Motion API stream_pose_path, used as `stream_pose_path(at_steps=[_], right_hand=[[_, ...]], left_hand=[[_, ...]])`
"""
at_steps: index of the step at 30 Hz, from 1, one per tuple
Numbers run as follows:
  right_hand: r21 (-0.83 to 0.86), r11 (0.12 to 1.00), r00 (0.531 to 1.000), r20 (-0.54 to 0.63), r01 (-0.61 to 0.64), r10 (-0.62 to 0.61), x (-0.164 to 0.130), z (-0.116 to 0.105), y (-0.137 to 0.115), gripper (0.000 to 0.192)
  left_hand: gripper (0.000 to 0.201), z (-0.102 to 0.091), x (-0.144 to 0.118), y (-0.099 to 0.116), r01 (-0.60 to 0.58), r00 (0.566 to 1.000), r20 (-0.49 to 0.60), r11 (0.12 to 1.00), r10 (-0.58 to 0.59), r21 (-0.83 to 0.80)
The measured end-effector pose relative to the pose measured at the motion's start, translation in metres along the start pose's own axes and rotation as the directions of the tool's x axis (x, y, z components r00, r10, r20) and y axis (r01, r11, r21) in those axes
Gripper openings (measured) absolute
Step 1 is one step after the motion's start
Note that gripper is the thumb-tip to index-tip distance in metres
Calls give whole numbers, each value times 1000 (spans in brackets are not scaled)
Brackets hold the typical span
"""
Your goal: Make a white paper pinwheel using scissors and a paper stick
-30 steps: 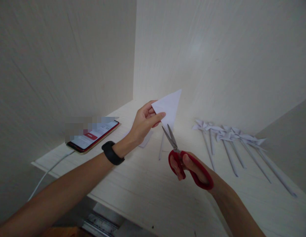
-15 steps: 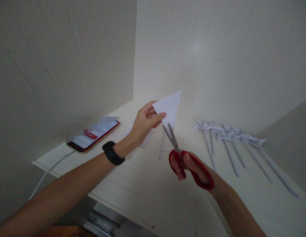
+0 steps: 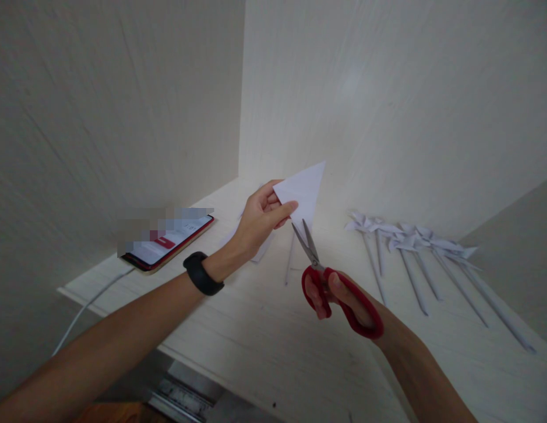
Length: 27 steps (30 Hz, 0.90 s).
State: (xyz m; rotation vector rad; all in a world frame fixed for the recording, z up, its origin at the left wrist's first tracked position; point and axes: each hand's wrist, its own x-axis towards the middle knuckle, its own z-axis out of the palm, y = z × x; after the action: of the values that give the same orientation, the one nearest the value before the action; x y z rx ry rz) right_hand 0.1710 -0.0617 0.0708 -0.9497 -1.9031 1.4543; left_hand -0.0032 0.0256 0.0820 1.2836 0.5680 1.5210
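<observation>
My left hand point(image 3: 258, 218) pinches a white paper folded into a triangle point(image 3: 305, 189) and holds it up above the pale wooden tabletop point(image 3: 264, 335). A black band sits on that wrist. My right hand point(image 3: 344, 299) grips red-handled scissors point(image 3: 330, 281), fingers through the loops. The steel blades are slightly apart and their tips meet the lower corner of the paper.
A phone point(image 3: 170, 242) with a lit screen lies at the left, with a white cable point(image 3: 86, 305) running off the table edge. Several white paper pinwheels on rolled sticks point(image 3: 414, 252) lie at the right. One loose paper stick point(image 3: 289, 261) and a paper scrap lie under the hands. Walls enclose the corner.
The scissors have edged slightly up toward the paper's lower corner. Both hands otherwise hold nearly the same position.
</observation>
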Motion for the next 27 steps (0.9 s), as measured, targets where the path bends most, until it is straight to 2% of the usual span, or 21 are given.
stream_pose_path(at_steps=[7, 12, 27], right_hand=[[18, 1000, 1000, 18, 6, -6, 1, -1, 3, 57], [-29, 1000, 1000, -21, -3, 2, 1, 0, 1, 59], [-76, 997, 999, -36, -21, 19, 0, 0, 0, 59]], left_hand=[[35, -1, 0, -1, -2, 1000, -5, 1000, 2, 13], [35, -1, 0, -1, 4, 1000, -7, 1000, -4, 25], [33, 0, 0, 0, 13, 1000, -17, 1000, -13, 9]])
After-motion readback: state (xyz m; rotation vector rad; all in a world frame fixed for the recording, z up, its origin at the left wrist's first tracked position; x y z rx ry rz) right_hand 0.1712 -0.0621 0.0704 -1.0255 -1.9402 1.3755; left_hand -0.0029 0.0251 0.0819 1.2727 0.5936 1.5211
